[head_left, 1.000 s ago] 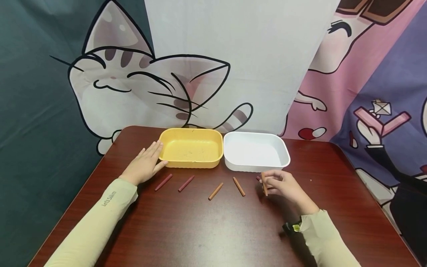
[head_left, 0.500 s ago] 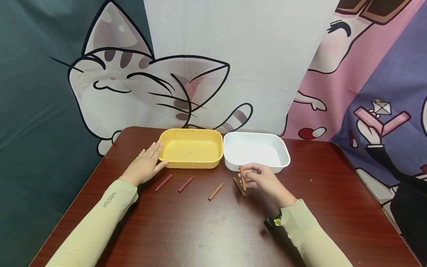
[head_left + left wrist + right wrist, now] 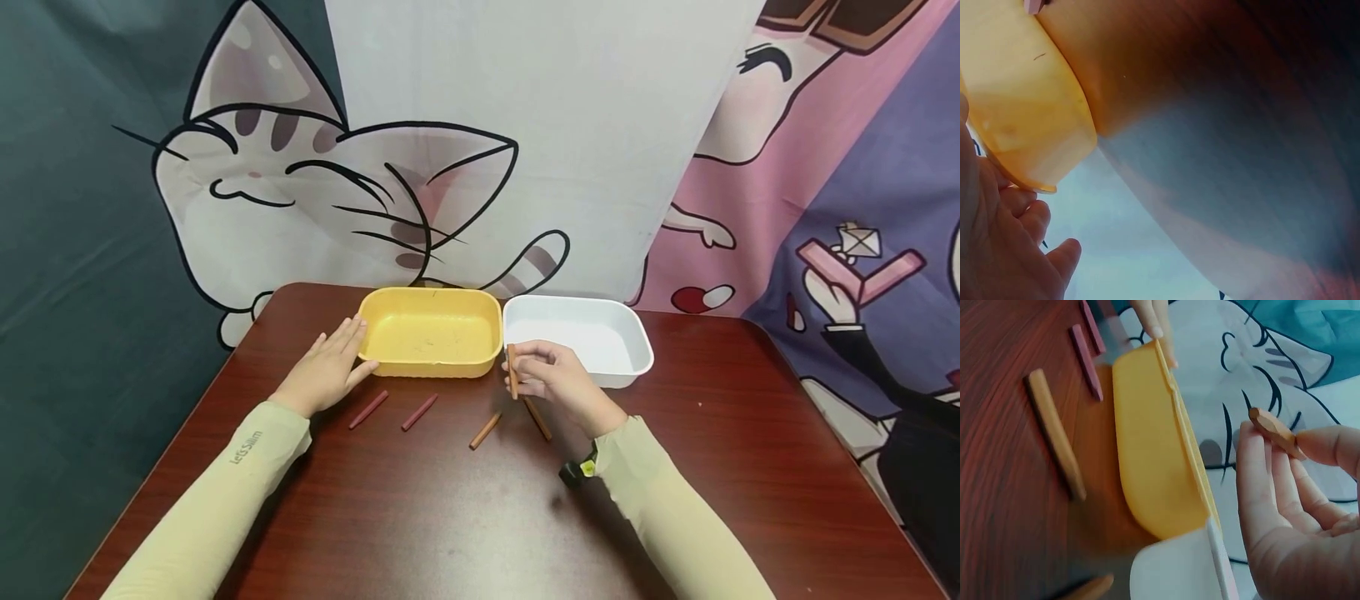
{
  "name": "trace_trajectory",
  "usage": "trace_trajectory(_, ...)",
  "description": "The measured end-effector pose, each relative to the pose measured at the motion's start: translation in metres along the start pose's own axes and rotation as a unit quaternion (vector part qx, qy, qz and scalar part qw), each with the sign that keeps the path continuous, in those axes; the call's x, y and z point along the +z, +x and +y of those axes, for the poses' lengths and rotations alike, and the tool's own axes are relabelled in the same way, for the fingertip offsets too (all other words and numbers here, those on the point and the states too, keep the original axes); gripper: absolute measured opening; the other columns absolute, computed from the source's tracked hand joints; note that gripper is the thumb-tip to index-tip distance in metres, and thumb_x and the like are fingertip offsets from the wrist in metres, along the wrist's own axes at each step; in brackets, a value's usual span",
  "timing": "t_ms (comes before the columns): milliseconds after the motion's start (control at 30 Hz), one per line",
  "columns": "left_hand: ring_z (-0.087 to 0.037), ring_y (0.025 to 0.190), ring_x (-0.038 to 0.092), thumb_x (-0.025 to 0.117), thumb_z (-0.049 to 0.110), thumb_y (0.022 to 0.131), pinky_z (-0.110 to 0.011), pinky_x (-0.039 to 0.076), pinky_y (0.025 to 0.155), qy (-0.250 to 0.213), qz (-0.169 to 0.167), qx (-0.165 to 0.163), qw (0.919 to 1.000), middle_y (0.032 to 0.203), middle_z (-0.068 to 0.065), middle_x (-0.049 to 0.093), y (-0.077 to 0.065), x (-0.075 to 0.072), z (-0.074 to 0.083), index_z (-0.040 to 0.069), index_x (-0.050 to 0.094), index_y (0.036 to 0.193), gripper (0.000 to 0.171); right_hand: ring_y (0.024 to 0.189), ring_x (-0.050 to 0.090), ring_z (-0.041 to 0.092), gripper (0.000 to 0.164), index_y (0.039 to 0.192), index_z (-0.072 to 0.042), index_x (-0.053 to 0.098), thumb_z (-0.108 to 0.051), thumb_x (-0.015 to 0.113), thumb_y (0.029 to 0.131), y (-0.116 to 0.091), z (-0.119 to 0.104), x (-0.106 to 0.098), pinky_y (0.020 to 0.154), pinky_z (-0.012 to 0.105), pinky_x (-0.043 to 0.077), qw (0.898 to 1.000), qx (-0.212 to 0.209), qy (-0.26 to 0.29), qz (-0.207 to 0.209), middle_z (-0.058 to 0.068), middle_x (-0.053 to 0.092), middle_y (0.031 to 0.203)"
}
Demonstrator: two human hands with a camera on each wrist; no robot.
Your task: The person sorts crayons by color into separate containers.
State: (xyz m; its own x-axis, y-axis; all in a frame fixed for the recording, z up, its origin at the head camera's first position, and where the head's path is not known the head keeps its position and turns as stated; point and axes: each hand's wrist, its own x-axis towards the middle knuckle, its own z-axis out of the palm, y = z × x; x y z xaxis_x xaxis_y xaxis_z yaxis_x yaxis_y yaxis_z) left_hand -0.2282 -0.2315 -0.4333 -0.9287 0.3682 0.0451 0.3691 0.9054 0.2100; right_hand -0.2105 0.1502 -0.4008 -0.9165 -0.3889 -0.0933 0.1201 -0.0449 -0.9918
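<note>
My right hand [image 3: 564,385] pinches an orange-brown crayon [image 3: 1277,433] between thumb and fingertips, above the table where the two bins meet. In the head view the held crayon [image 3: 513,371] stands nearly upright, in front of the white bin's left end. My left hand [image 3: 324,371] lies with straight fingers against the left end of the yellow bin [image 3: 431,370]. Two maroon crayons, a left one [image 3: 368,410] and a right one [image 3: 419,412], lie in front of the yellow bin. Two orange-brown crayons, one left [image 3: 485,431] and one right [image 3: 537,419], lie nearer the middle.
To the right of the yellow bin, side by side with it, stands the white bin [image 3: 618,374]. Both are near the far edge of the dark red-brown table [image 3: 420,517]. Behind the table hangs a cloth [image 3: 600,167] printed with cartoons.
My right hand has moved left with the crayon, from the white bin's front right to the gap between the bins, and slightly farther away. My left hand has stayed in place.
</note>
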Motion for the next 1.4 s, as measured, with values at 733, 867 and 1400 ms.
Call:
trace_trajectory(733,-0.036,0.155,0.011,0.040,0.046,0.108,-0.060,0.015,0.121,-0.001,0.000,-0.012,0.9999,0.168,-0.019,0.013,0.000,0.004,-0.004,-0.003,0.016,0.160,0.075,0.086,0.069,0.019,0.029,0.124,0.006,0.061,-0.007,0.063,0.098,0.078,-0.013,0.054,0.079,0.032,0.061,0.995,0.045,0.002,0.089,0.015,0.066,0.112)
trace_trajectory(867,-0.037,0.154,0.013,0.041,0.046,0.108,-0.061,0.016,0.121,-0.005,0.008,-0.006,0.9999,0.167,-0.020,0.014,0.000,0.004,-0.003,-0.004,0.018,0.160,0.075,0.083,0.070,0.021,0.027,0.120,0.007,0.063,-0.005,0.065,0.096,0.092,-0.010,0.058,0.075,0.033,0.062,0.992,0.049,-0.019,0.111,0.015,0.066,0.107)
trace_trajectory(1400,-0.035,0.155,0.010,0.041,0.045,0.108,-0.059,0.015,0.121,-0.004,0.000,-0.014,0.9999,0.168,-0.018,0.011,0.002,0.007,-0.006,-0.002,0.015,0.161,0.075,0.068,0.068,0.021,0.017,0.107,0.009,0.067,-0.001,0.068,0.093,0.125,-0.001,0.088,0.065,0.030,0.062,0.982,0.090,-0.129,0.109,0.016,0.066,0.094)
